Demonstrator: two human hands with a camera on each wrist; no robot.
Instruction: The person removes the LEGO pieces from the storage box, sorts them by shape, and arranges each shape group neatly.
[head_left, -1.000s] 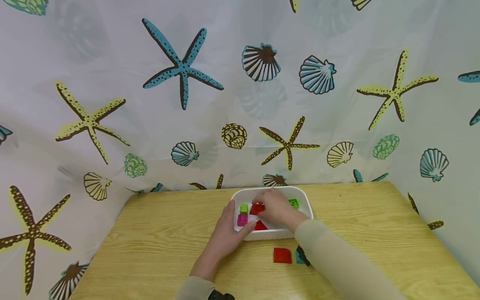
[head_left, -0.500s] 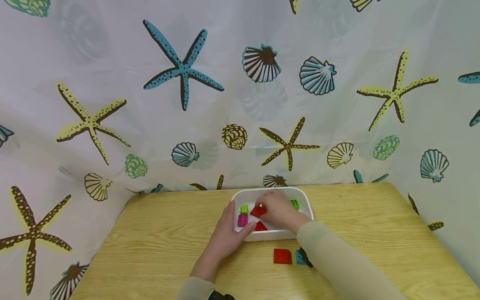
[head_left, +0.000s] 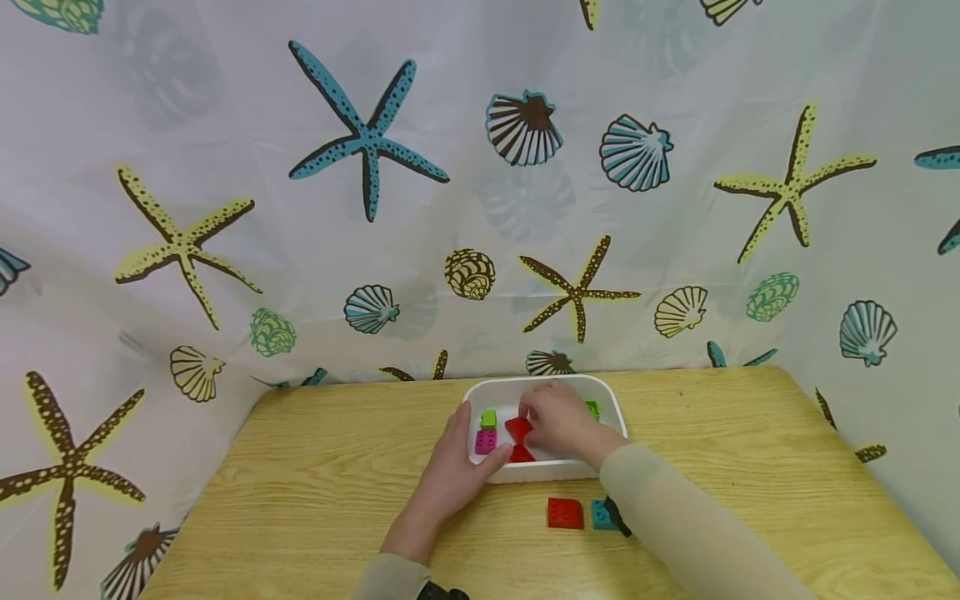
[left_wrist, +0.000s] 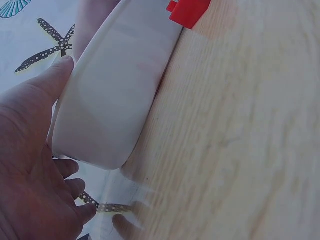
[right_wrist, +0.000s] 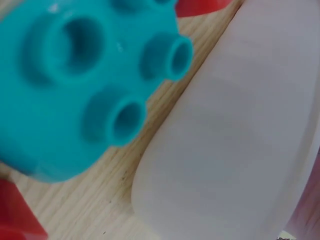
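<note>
Leftmost, left hand (head_left: pixel 450 471) curled round the near left corner of white tub (head_left: pixel 609 402), thumb over the rim, steadying it on wooden bench (head_left: pixel 300 467). Inside tub, left to right: small green brick (head_left: pixel 488 417), pink brick (head_left: pixel 485 441), red brick (head_left: pixel 517 428) pinched by right hand (head_left: pixel 558 421) just above another red brick (head_left: pixel 521 454), then green brick (head_left: pixel 592 408) at the far right. Nearer on bench, clear of tub: loose red brick (head_left: pixel 565 513), teal brick (head_left: pixel 600 515) beside it, partly behind the sleeve.
</note>
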